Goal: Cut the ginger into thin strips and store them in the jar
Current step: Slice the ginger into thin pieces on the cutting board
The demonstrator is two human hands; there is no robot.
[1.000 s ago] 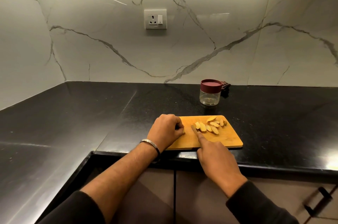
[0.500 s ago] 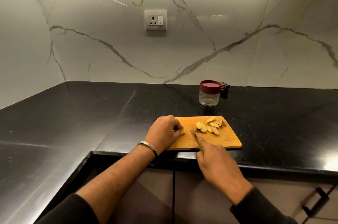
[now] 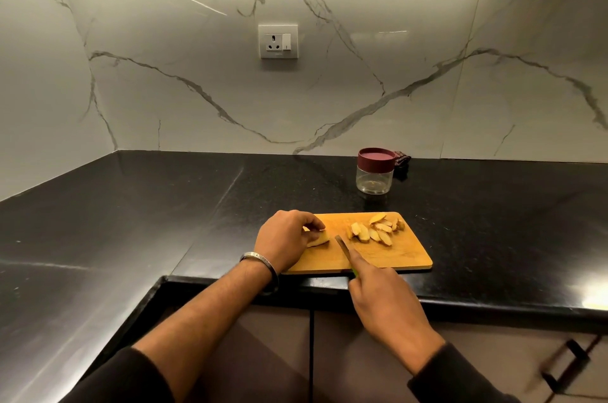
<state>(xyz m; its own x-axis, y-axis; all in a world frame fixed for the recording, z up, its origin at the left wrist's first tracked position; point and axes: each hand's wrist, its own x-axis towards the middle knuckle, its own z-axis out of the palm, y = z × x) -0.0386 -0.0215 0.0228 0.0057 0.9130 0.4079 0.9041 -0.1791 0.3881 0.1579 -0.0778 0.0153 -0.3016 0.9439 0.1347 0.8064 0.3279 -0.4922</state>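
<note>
The left hand (image 3: pixel 285 239) rests on the left end of the cutting board (image 3: pixel 408 254), fingers curled down over a ginger piece (image 3: pixel 318 240) and pinching it against the board. The right hand (image 3: pixel 383 299) grips a knife (image 3: pixel 343 246) by its handle; a sliver of green handle shows just beside the fingers at the near edge of the board. The blade points away from the person and to the left, with its tip close to the held ginger piece but apart from it. Whether the blade touches the board cannot be told.

A cluster of ginger slices (image 3: pixel 375 231) lies on the far right part of the board, overlapping one another, just right of the blade. The slices are flat and oval, pale yellow with tan edges.

The board is wooden and rectangular with rounded corners. It sits at the front edge of a black countertop (image 3: pixel 164 221), its near long side level with that edge.

A jar (image 3: pixel 375 175) stands upright on the countertop behind the board, near the back edge and well apart from it. It is clear glass with a maroon lid fitted on top. A small dark object (image 3: pixel 402 162) lies just behind and right of the jar; its nature cannot be told.

A metal bracelet (image 3: pixel 260 263) circles the left wrist. Both forearms end in dark sleeves. A white socket (image 3: pixel 278 41) is mounted on the marble wall above the countertop.
</note>
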